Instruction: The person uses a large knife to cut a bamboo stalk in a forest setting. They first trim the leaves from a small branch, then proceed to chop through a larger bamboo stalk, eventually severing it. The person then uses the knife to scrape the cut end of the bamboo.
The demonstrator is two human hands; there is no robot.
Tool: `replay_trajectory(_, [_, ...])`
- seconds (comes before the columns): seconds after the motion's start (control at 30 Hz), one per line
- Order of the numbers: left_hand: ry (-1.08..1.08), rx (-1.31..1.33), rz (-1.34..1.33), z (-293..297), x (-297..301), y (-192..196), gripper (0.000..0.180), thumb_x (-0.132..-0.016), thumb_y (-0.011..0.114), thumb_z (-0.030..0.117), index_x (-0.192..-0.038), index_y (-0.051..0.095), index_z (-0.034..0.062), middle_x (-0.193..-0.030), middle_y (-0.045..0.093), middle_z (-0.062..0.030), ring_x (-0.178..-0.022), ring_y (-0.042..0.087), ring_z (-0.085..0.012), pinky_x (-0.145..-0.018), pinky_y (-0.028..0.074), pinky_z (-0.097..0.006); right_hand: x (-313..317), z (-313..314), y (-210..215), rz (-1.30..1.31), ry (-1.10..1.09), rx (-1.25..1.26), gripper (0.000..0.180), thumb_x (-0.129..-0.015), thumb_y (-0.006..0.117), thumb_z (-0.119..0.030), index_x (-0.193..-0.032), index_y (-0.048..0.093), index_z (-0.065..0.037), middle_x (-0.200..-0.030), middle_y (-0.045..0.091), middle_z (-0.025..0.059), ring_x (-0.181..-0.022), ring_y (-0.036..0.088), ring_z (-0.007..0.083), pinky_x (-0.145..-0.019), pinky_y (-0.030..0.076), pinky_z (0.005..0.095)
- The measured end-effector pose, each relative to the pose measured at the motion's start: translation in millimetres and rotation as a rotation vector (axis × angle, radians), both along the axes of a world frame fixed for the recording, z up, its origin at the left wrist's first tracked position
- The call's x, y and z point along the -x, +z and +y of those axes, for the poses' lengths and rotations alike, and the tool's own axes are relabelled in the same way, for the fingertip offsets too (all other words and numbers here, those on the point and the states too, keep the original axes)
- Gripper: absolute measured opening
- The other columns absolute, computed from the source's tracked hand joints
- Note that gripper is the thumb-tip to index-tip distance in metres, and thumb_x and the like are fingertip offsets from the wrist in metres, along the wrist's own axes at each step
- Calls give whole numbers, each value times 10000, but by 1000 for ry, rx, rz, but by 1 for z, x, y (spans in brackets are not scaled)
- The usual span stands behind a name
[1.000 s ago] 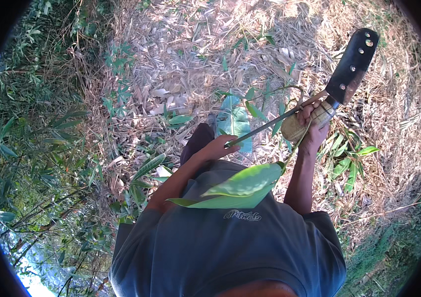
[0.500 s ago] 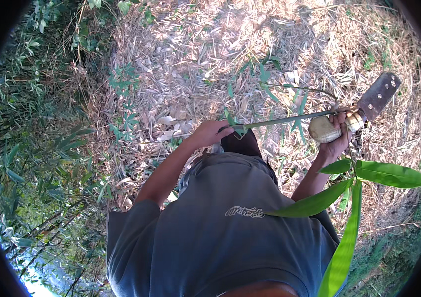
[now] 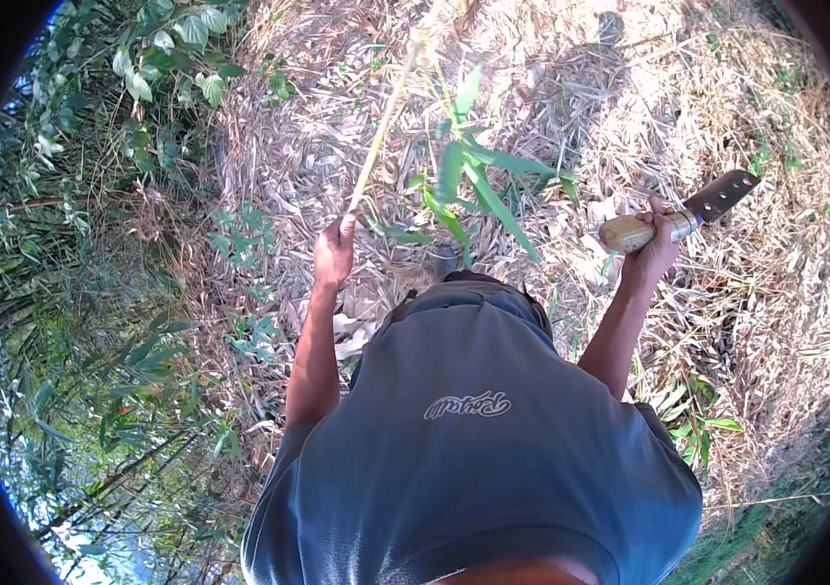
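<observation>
My left hand [image 3: 334, 255] is closed round one end of a thin bamboo branch [image 3: 383, 127]. The branch slants away from me over the ground, pale in the sun, and its far end blurs into the bright litter. Long green leaves [image 3: 493, 190] spread to the right of the stem, between my two hands. On the right, my right hand [image 3: 661, 242] grips a machete by its thick wooden handle [image 3: 628, 233]. Its dark, broad blade [image 3: 724, 195] has several holes and points outward to the upper right, apart from the branch.
Dry leaves and straw [image 3: 308, 127] cover the ground before me. Dense green bushes [image 3: 93, 322] line the left side, with broad-leaved plants [image 3: 191, 44] at the far left. A small leafy plant [image 3: 698, 419] grows near my right elbow.
The branch has swung from lying across between both hands to pointing away from me. My right hand has let go of the branch and keeps the machete. My left hand has moved left.
</observation>
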State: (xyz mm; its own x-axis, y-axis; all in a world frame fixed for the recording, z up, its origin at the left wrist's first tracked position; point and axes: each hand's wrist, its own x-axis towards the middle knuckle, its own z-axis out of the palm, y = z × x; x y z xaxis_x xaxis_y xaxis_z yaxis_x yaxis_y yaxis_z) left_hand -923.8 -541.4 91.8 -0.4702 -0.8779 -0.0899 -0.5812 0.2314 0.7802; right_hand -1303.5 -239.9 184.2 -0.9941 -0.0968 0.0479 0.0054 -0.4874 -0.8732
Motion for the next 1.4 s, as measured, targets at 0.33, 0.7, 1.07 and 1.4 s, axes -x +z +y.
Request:
replay_trajectory(0.33, [125,-906,1175,-240,240,-14,211,-1030,518,295,-1038,575,93,-921,605,-58,-851,588,-179,-795,490,-347,131,-307,-27,-171,318,-298,316,-814,593,16,-1114,495,15,-994,677,180,-721,608,146,-691,524,291])
replay_trajectory(0.7, [249,-1263,1248,-571,644,-86,183,-1006,559,150,-1153,597,47,-1168,642,-85,-1068,657,-211,-938,577,-298,404,-677,-67,-117,552,-726,250,-851,684,-11,-1083,593,10,-938,695,62,-679,555,50,-596,438,216])
replay_trajectory(1.07, [-59,-1347,1017,-694,950,83,178,-972,600,85,-1147,576,60,-1125,645,-69,-1113,635,-227,-1052,507,-381,644,-856,24,-196,204,-438,456,-868,745,-101,-1228,492,22,-1201,652,180,-899,643,146,-767,538,279])
replay_trajectory(1.4, [-59,-1402,622,-814,1179,150,417,-974,624,320,-1271,537,42,-1180,613,-62,-1121,595,-202,-994,479,-373,900,-1010,67,-386,40,-164,190,-911,692,-127,-994,555,-26,-762,614,69,-615,574,132,-574,493,275])
